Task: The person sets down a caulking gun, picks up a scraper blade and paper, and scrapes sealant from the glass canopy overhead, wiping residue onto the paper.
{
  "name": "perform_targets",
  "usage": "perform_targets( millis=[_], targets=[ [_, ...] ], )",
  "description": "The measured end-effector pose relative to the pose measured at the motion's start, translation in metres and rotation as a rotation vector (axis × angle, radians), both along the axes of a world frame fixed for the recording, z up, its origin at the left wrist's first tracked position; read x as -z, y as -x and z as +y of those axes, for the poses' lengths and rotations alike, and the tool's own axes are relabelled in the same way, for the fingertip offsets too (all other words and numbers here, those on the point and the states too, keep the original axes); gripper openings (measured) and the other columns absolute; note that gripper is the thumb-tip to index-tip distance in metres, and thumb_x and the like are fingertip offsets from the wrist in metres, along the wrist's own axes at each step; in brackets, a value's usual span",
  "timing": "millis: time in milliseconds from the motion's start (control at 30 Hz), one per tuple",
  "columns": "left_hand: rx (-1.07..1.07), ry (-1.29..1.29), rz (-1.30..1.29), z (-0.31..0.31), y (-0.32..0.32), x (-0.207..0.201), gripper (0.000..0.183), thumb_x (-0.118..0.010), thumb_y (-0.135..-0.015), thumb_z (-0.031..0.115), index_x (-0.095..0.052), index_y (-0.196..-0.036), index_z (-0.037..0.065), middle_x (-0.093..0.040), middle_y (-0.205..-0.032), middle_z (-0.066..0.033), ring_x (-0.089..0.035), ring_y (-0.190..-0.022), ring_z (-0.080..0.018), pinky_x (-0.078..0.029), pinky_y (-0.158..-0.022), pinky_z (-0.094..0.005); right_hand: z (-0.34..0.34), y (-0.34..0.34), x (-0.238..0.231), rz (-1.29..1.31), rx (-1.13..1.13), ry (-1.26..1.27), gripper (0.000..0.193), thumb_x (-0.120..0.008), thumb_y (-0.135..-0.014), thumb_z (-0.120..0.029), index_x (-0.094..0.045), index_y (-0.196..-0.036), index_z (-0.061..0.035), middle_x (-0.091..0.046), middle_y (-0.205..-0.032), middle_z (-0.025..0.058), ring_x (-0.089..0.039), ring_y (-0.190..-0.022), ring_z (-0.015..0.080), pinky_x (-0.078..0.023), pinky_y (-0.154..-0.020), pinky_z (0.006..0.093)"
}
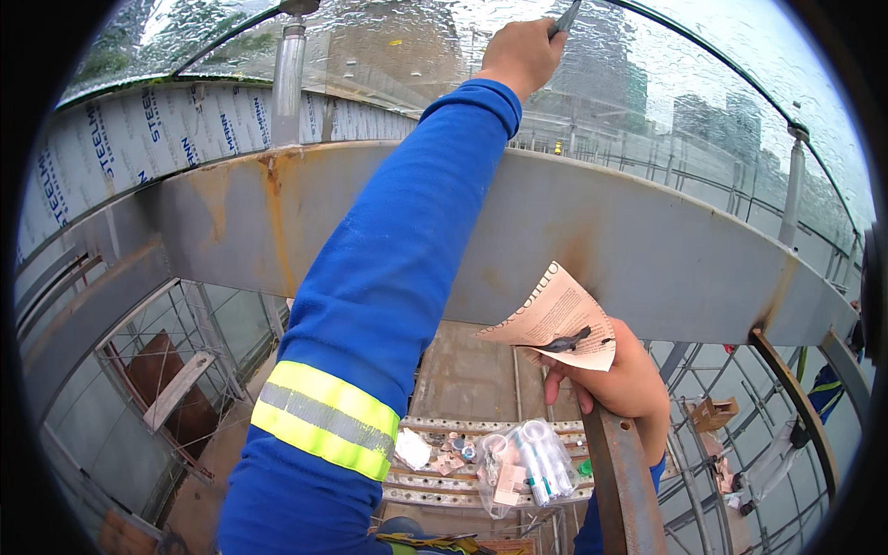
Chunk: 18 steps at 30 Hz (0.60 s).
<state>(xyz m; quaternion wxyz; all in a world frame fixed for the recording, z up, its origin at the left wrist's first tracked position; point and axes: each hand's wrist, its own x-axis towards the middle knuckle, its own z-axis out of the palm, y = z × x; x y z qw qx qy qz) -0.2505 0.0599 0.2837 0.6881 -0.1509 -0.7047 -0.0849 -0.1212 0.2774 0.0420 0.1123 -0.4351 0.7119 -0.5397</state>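
My left hand (524, 54) reaches up at the top, fingers closed round a thin grey flat tool (564, 18) whose tip points at the dark seam of the wet glass panes (370, 46). Whether the tip touches the seam, I cannot tell. My right hand (629, 375) is lower right, closed on a curled tan printed paper sheet (555, 319). A smear of black paste (564, 342) lies on the paper. The right forearm passes behind a rusty steel bar (624, 472), with the hand just above the bar's top end.
A wide grey steel beam (629, 217) with rust streaks crosses in front of me. Below, perforated planks (435, 495) carry a plastic bag of tubes (546, 462) and scraps. Scaffolding poles (698, 504) and a cardboard box (714, 413) are at right; another person's sleeve (823, 393) shows there.
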Motion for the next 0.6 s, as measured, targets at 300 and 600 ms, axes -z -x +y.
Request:
perform_targets(
  millis=[300,600],
  targets=[
    [-0.069,-0.042,0.075,-0.004,0.017,-0.008,0.025,-0.058,-0.094,0.029,-0.066,-0.104,0.007,-0.072,-0.087,-0.0143,-0.07,-0.083,-0.0335,-0.057,-0.077,-0.0445,-0.005,-0.001,-0.002,-0.066,-0.013,0.053,0.02,-0.069,-0.089,-0.01,-0.063,-0.105,0.0015,-0.069,-0.081,0.0075,-0.064,-0.056,0.0111,-0.043,-0.039,0.0213],
    [-0.184,0.01,0.266,-0.022,0.016,-0.014,0.016,-0.061,-0.092,0.025,-0.065,-0.098,0.011,-0.067,-0.089,-0.0078,-0.068,-0.086,-0.03,-0.055,-0.076,-0.0443,-0.002,0.007,0.001,-0.063,-0.06,0.009,0.016,-0.067,-0.09,-0.01,-0.064,-0.102,0.0002,-0.068,-0.072,0.0067,-0.057,-0.048,0.0082,-0.041,-0.04,0.0211]
  ],
)
